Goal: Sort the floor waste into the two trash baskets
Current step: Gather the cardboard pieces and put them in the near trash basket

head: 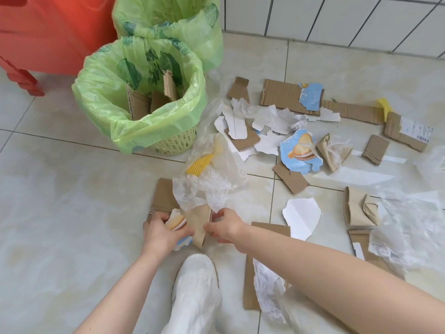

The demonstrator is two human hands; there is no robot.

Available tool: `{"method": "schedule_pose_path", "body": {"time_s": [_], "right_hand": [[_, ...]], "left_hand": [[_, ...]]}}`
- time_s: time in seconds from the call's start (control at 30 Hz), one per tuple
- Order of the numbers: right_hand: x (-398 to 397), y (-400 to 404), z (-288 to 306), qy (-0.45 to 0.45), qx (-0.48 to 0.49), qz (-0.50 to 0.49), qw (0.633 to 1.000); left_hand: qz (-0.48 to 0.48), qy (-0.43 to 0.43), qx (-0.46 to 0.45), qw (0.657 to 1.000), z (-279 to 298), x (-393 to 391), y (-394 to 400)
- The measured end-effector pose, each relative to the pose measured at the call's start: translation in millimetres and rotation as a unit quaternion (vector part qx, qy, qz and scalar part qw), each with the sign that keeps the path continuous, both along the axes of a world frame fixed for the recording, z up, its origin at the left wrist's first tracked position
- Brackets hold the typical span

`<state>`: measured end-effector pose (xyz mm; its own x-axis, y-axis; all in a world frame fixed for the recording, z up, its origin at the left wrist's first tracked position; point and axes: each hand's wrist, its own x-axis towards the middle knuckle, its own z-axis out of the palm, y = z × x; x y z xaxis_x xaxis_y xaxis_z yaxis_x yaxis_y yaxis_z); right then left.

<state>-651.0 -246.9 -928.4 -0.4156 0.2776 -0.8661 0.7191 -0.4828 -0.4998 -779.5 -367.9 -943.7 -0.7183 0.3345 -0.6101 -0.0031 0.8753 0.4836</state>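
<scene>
Both hands are seen low in the frame's centre. A torn printed wrapper piece (177, 222) is gripped by the left hand (160, 231), and a folded brown cardboard scrap (198, 222) is pinched by the right hand (225, 229), with a crumpled clear plastic bag (212, 179) lying just above them. Two baskets lined with green bags are placed at upper left: cardboard pieces are held in the nearer basket (173, 143), while the farther basket (173, 27) is set behind it. Cardboard, white paper and plastic film are scattered over the tiled floor (72, 213) at right.
</scene>
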Motion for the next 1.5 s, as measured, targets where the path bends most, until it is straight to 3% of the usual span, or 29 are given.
{"method": "schedule_pose_path", "body": {"time_s": [0.23,0.4,0.57,0.7,0.9,1.03,1.2,1.5], "right_hand": [[2.8,-8.8,1.0,0.003,0.056,0.024,0.998],[38.5,10.9,15.9,0.021,0.124,0.072,0.989],[74.2,36.0,31.8,0.025,0.200,0.071,0.977],[103.4,61.9,42.3,0.007,0.243,0.110,0.964],[127.8,76.7,30.8,-0.060,0.291,0.275,0.914],[131.0,75.7,21.1,-0.074,0.277,0.326,0.901],[132.7,79.6,22.5,-0.043,0.269,0.277,0.922],[142.1,103.6,74.9,0.041,0.345,0.112,0.931]], "left_hand": [[0.133,-0.115,0.103,0.979,-0.2,3.0,-3.5],[0.180,-0.093,0.134,0.970,2.5,-9.3,-6.3],[0.162,-0.038,0.124,0.978,6.1,-27.2,1.3],[0.126,0.025,0.056,0.990,2.3,-35.2,2.3],[0.032,0.080,-0.026,0.996,-2.6,-26.5,12.7],[0.004,0.088,-0.065,0.994,0.2,-15.3,17.8],[0.076,0.000,-0.020,0.997,-5.6,-24.1,9.9],[0.099,0.083,0.070,0.989,42.2,7.4,15.8]]}}
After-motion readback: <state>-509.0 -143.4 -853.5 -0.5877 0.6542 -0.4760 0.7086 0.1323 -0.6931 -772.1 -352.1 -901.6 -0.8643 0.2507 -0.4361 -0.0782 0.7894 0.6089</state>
